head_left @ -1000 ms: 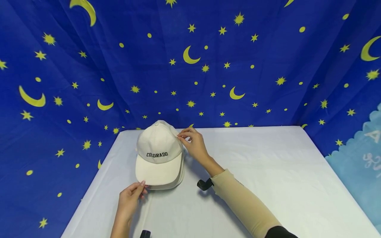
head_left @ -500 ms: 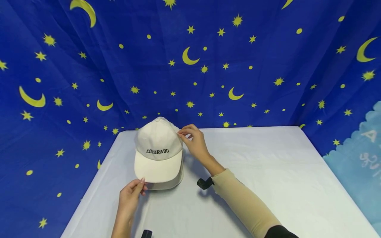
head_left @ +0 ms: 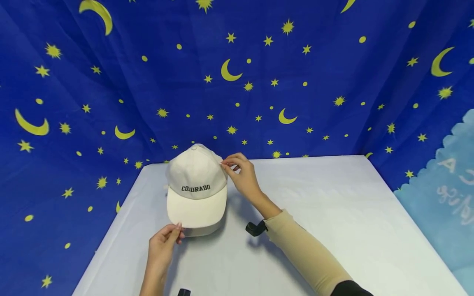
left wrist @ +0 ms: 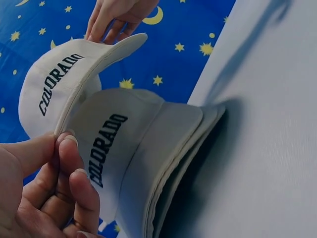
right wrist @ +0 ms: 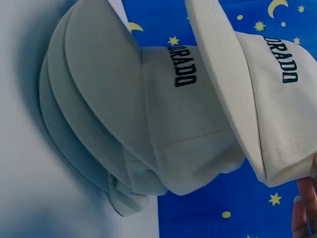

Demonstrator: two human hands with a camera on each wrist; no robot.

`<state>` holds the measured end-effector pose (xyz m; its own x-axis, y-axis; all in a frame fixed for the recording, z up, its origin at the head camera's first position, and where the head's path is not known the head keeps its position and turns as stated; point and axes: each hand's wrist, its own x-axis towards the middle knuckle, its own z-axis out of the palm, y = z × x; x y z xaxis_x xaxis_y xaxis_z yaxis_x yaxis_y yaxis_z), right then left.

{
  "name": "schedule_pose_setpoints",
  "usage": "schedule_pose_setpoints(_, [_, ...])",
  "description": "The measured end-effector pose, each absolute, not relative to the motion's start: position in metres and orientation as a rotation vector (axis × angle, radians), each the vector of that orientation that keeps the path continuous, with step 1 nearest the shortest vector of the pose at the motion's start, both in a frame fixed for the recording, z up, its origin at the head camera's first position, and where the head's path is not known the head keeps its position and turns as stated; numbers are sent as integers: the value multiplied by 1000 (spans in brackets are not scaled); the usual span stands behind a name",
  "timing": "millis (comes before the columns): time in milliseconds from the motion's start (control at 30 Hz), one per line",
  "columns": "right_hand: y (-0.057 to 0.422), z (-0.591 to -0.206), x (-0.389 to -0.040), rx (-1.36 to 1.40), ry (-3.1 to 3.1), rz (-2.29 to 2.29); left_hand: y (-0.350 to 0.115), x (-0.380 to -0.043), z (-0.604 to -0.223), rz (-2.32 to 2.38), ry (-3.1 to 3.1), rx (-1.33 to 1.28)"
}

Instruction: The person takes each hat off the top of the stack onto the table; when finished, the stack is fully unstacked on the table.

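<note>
A cream baseball cap [head_left: 196, 211] with "COLORADO" in dark letters is held above a stack of similar caps [right wrist: 183, 119]. My left hand [head_left: 160, 244] pinches the front edge of its brim between thumb and fingers. At the far right side of the crown, my right hand [head_left: 242, 176] pinches the fabric with its fingertips. Both wrist views show a gap between the held cap and the stacked caps below. From the head camera, only a strip of a lower brim [head_left: 203, 231] shows; the held cap hides the rest.
The stack stands on a white-covered table [head_left: 314, 213], toward its back left. Behind and beside it hangs a blue curtain [head_left: 185, 82] with yellow moons and stars. A black curved piece [head_left: 255, 228] sits by the right wrist. A light blue panel [head_left: 444, 193] is at right.
The held cap has risen slightly, and the gap over the lower brim has widened. Both hands keep their grip. The head view has turned a little to the right.
</note>
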<state>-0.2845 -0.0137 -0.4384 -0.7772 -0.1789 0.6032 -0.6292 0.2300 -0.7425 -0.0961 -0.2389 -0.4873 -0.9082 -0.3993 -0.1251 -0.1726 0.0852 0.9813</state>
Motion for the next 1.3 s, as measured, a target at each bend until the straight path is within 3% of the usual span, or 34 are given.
schedule_pose_setpoints(1300, [51,-428,-281,648,-1974,1608,-191,-107,-484,-2051,-2116,430])
